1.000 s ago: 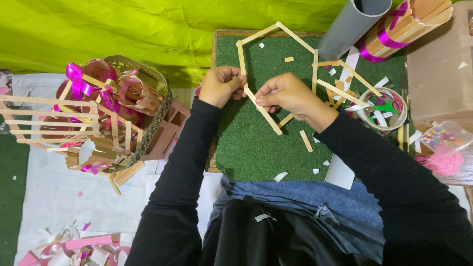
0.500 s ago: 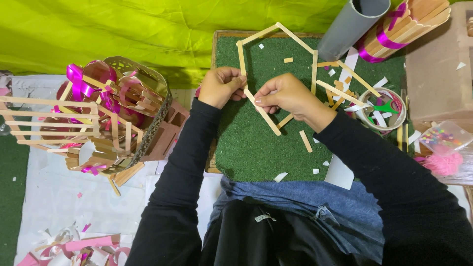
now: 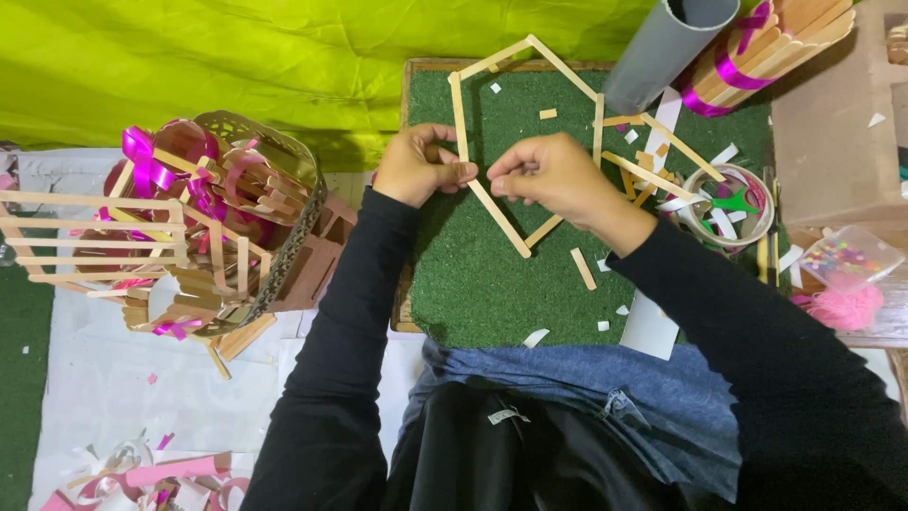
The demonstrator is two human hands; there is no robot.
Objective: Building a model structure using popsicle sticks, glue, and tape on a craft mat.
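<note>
Lying on lap, green turf board (image 3: pixel 473 284), yellow-green cloth (image 3: pixel 236 66)

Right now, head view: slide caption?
Left hand and right hand pinch a stick frame joint over a green turf board.

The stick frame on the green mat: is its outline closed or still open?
Open: the stick frame has a gap at its lower right, where two sticks do not meet.

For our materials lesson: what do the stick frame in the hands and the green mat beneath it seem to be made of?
The pale flat-stick frame, pinched by the left hand and right hand, looks like bare, matte wood: tan, thin, round-ended strips. The green square mat looks like artificial turf: a fuzzy, tufted surface, probably plastic fibres.
</note>
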